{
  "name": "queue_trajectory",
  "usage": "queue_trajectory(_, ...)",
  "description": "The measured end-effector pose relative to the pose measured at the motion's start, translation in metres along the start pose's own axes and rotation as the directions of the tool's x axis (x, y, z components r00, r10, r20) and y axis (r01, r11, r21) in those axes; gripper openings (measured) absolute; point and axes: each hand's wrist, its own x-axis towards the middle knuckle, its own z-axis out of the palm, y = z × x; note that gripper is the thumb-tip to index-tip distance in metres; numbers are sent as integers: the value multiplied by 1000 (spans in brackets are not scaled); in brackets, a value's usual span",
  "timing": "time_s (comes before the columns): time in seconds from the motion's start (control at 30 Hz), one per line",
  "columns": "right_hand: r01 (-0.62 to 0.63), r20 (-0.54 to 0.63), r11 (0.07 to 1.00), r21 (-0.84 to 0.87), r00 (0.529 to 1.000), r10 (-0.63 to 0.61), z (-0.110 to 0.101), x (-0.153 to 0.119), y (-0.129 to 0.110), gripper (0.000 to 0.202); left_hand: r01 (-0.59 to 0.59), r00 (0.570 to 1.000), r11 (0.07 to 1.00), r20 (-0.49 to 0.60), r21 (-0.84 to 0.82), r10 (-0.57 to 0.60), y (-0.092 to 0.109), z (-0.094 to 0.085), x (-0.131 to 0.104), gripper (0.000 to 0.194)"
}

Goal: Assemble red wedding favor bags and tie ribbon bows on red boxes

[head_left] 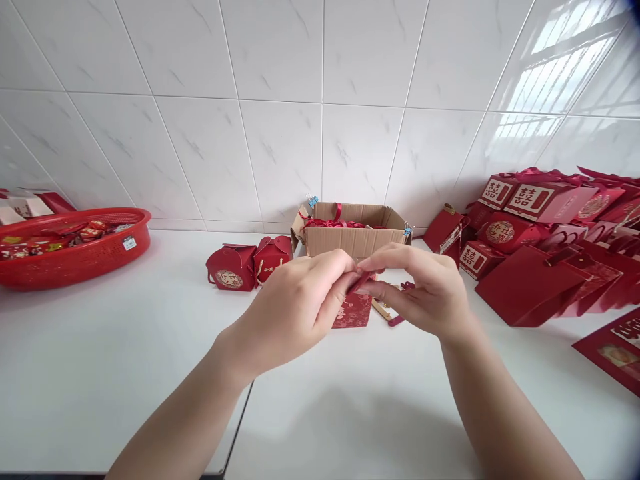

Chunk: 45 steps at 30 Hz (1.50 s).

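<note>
My left hand (295, 300) and my right hand (425, 287) meet in the middle, fingertips closed in a pinch. Between them is a dark red strip-like piece (358, 284), mostly covered by the fingers; I cannot tell if it is ribbon or a box flap. Right below it stands a red patterned gift box (356, 313) with pale lettering, its upper part hidden by my hands. A gold strip (382, 311) and a dark red ribbon end (396, 321) lie beside that box, under my right hand.
Behind my hands is an open cardboard box (325, 240) with red ribbons (333, 223). Two small red boxes (233, 268) stand left of it. A red plastic basket (100, 250) of wrapped sweets sits far left. Stacked red gift boxes (540, 200) and red bags (535, 283) crowd the right.
</note>
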Motion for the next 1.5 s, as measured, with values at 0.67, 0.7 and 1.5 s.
queue_trajectory(0.67,-585,176,789,189,811,558,10,0,0,36,-78,972,996,-222,32,83,-16,27,12,17)
queue_trajectory(0.7,-588,189,783,202,808,558,9,-1,0,37,-68,974,998,-216,-14,64,-16,26,12,17)
queue_trajectory(1.5,-438,269,835,334,893,361,-16,-3,8,26,181,982,885,37,-428,-183,-14,15,11,21)
